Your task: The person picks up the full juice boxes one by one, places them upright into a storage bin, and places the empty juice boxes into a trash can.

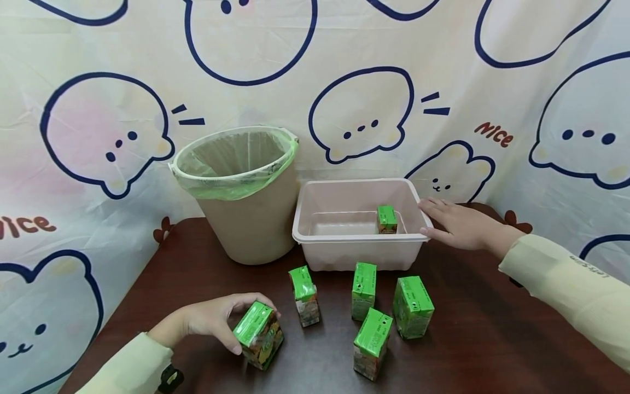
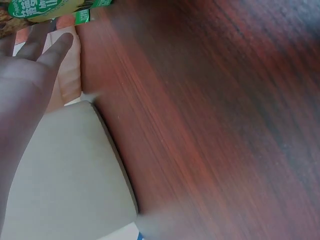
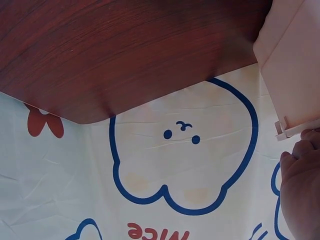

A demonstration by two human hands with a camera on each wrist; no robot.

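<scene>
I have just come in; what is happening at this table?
A person's left hand holds a green-topped carton, while the right hand rests on the edge of a pale tub. One carton is inside the tub, and four others are on the table. A bag-lined bucket stands left of the tub.

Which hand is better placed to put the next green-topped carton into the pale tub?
The left hand, most likely: its thumb and fingers already grip a green-topped carton. The right hand holds no carton and lies at the right rim of the pale tub.
</scene>
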